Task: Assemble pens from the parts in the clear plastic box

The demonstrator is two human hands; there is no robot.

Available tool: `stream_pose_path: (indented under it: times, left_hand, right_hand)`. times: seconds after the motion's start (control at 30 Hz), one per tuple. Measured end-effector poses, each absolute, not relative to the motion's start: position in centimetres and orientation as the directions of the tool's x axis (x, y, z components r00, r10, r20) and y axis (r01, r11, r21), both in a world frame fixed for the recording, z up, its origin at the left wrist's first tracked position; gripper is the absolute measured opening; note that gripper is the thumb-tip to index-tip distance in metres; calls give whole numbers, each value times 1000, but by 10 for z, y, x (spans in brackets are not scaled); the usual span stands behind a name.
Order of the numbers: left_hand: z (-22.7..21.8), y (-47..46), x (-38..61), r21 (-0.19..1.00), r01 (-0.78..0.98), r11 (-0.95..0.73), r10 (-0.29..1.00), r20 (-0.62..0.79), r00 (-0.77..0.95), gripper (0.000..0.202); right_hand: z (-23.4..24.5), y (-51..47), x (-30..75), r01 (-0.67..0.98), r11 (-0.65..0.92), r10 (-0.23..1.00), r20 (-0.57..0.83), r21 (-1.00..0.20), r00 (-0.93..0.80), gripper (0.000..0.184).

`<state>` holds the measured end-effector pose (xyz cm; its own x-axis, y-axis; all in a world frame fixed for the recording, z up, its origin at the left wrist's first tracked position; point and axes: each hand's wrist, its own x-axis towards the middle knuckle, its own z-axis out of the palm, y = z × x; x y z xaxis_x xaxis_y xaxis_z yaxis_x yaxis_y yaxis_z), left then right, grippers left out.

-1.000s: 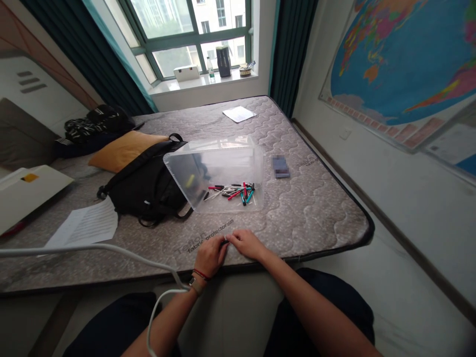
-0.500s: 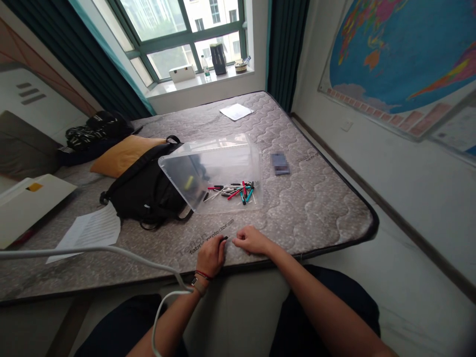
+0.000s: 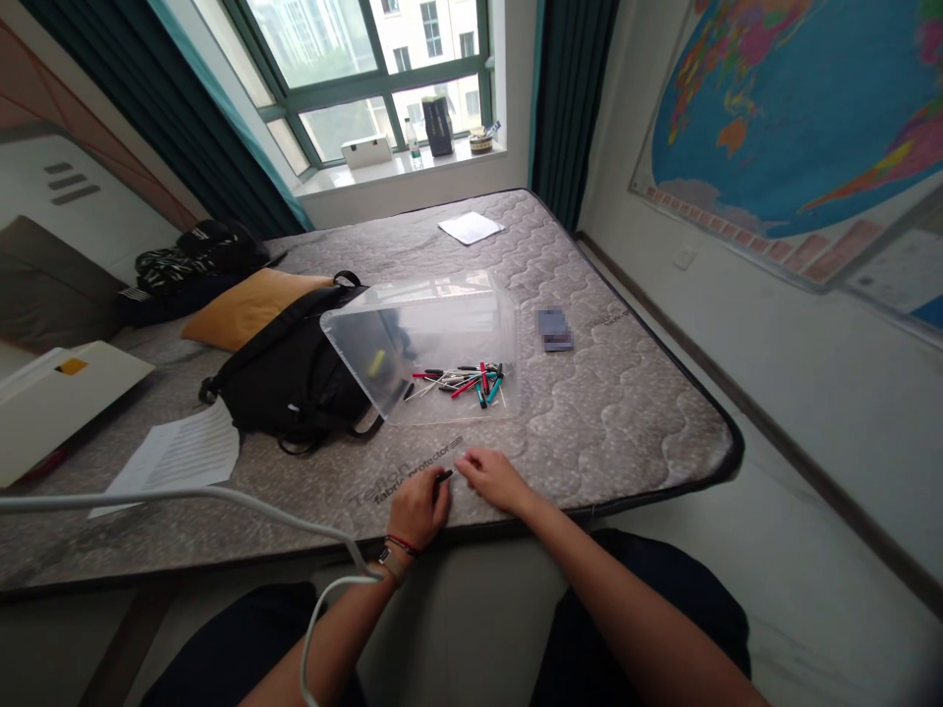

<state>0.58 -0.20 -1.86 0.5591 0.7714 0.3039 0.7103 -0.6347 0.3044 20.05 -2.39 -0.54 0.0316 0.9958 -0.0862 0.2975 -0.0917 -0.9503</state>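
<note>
My left hand point(image 3: 416, 506) rests at the near edge of the grey mattress point(image 3: 619, 412), its fingers closed round a small black pen point(image 3: 443, 476) whose tip sticks out toward my right hand. My right hand point(image 3: 492, 478) lies just beside it with its fingers pinched together at the pen's end; what they grip is too small to make out. Beyond both hands a clear plastic box point(image 3: 427, 344) lies tipped on its side, with several coloured pens point(image 3: 464, 380) spilled at its open mouth.
A black backpack point(image 3: 295, 378) leans against the box, with an orange cushion point(image 3: 247, 304) behind it. Printed sheets point(image 3: 181, 454) lie at left, a blue card point(image 3: 554, 329) at right, white paper point(image 3: 471, 227) near the window. A white cable point(image 3: 221, 496) crosses my left arm.
My hands were touching, drew slightly apart half a second ago, and are close together again at the pen. The view shifted slightly.
</note>
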Motion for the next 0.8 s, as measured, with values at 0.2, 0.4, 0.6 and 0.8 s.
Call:
stream_pose_path:
  times: [0.2,0.4,0.6,0.8]
  left_hand:
    - [-21,-2,5,287,696,-658,751,311,582,20]
    - [-24,-2,3,282,677,-680,731,337,594,21]
    - [-23,-2,2,276,678,-681,730,329,600,17]
    - [-20,-2,4,318,721,-616,785,330,524,17]
  right_hand:
    - [-2,-30,189,613,6,1000,-9,-790,-21,40]
    - [-4,-30,186,645,23,998,-17,-763,-56,39]
    - [-5,-29,185,622,38,998,4,-782,-56,34]
    - [-3,-19,209,471,-115,984,-35,-875,175,44]
